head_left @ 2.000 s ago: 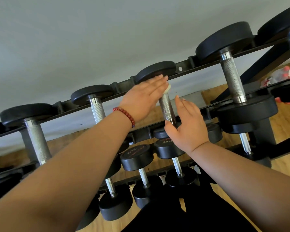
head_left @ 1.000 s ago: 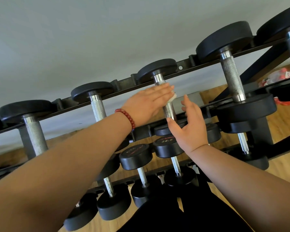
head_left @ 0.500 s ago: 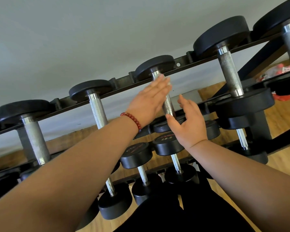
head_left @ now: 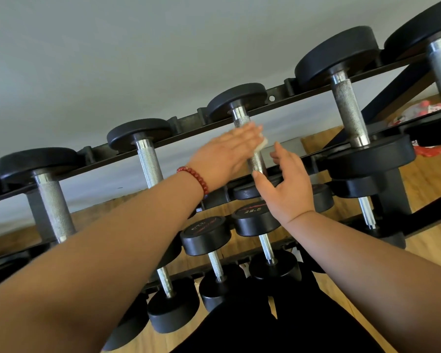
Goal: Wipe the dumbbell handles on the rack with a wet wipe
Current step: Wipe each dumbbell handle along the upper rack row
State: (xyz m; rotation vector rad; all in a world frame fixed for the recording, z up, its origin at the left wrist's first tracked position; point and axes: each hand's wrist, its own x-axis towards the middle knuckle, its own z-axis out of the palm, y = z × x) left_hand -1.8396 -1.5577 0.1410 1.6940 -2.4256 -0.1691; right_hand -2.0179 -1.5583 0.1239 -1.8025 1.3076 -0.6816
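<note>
**Clerk:** On the top rail of the black metal dumbbell rack (head_left: 280,93), what goes down first?

**Checker:** Item one: the middle dumbbell's knurled steel handle (head_left: 257,163), slanting down from its black round head (head_left: 237,100). Item two: a small white wet wipe (head_left: 262,145), lying against the upper half of that handle, with one corner showing past the fingertips.

**Clerk:** Hands?

**Checker:** Left hand (head_left: 227,154): fingers straight and held together, laid flat over the wipe and pressing it to the handle (the fingertips are blurred). A red beaded bracelet (head_left: 194,177) is on that wrist. Right hand (head_left: 288,184): just right of the same handle, palm turned toward it, fingers loose and slightly apart, gripping nothing. Its thumb tip is at the handle's lower end; whether it touches, I cannot tell.

**Clerk:** Remaining stock?

**Checker:** Neighbouring steel handles on the same rail, one to the left (head_left: 150,161) and one to the right (head_left: 348,113), both bare. On the lower tier, a black dumbbell head marked 22.5 (head_left: 255,217). Behind the rack is a grey wall (head_left: 138,47); below it, a wooden floor (head_left: 430,179).
</note>
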